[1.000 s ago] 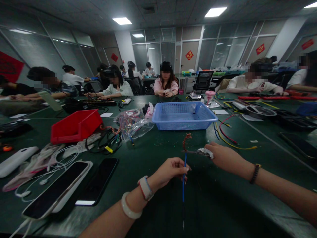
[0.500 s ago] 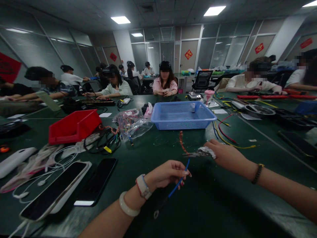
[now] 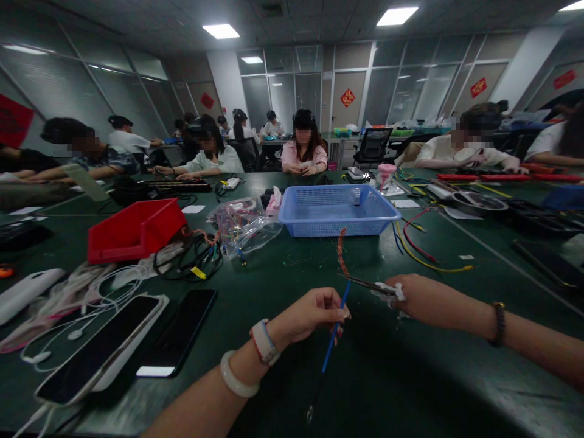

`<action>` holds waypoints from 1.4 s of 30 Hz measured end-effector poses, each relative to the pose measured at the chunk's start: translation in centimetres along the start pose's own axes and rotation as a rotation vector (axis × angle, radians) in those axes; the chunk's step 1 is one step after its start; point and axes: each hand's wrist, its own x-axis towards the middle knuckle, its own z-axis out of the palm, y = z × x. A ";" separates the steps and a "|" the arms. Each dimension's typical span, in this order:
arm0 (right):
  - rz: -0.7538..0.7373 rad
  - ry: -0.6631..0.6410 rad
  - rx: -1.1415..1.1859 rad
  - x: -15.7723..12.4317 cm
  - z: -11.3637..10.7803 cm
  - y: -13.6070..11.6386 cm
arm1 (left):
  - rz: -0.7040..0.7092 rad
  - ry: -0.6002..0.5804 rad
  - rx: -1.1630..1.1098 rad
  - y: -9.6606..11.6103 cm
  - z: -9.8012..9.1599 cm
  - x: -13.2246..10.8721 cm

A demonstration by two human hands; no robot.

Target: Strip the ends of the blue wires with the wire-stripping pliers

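Observation:
My left hand (image 3: 310,316) pinches a thin blue wire (image 3: 332,340) near its upper end. Bare reddish copper strands (image 3: 340,252) stick up from the wire's top, and its lower end hangs toward me over the dark green table (image 3: 410,389). My right hand (image 3: 424,298) is closed on a slim metal tool (image 3: 365,284) with white wrapping at the grip. The tool's tip meets the wire just above my left fingers.
A blue mesh basket (image 3: 337,210) stands behind the wire. A red bin (image 3: 137,230), tangled cables (image 3: 189,258) and a clear bag of wires (image 3: 244,228) lie at left. Two phones (image 3: 104,350) rest near my left arm. Loose yellow and red wires (image 3: 420,252) lie right. Other people sit around.
The blue wire has swung from upright to slanted, ending tilted with its tail toward me. My right hand dropped lower and nearer, keeping the tool's tip at the wire.

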 end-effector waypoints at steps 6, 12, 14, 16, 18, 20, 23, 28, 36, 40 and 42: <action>0.078 -0.363 0.485 -1.3 -0.7 -0.9 | 0.081 -0.013 0.038 0.2 0.4 -0.2; 0.074 -0.648 1.002 -1.9 1.6 -1.1 | 0.098 -0.036 0.072 0.5 0.8 -0.6; 0.080 -0.707 1.056 -2.1 1.9 -1.3 | 0.113 -0.028 0.060 0.3 0.9 -0.6; 0.077 -0.621 0.977 -2.2 1.5 -1.6 | 0.132 -0.046 0.021 0.1 1.1 -0.5; 0.056 -0.460 0.822 -2.2 0.6 -1.7 | 0.135 -0.098 -0.033 0.1 1.3 -0.5; 0.026 -0.357 0.703 -2.1 -0.3 -1.5 | 0.098 -0.148 -0.080 0.1 1.4 -0.5; 0.043 -0.288 0.580 -1.8 -1.1 -0.8 | 0.017 -0.167 -0.093 0.4 1.2 -0.4; 0.135 -0.258 0.507 -1.3 -0.9 0.6 | 0.014 -0.098 0.001 0.4 0.5 -0.2; 0.035 -0.246 0.520 -1.3 -1.0 1.2 | -0.006 -0.103 0.035 0.1 0.3 0.0; 0.035 -0.167 0.406 -1.5 -1.0 0.8 | -0.013 -0.097 0.016 0.1 0.5 0.0; 0.035 -0.116 0.333 -1.5 -1.0 0.6 | -0.017 -0.099 0.010 0.0 0.5 0.0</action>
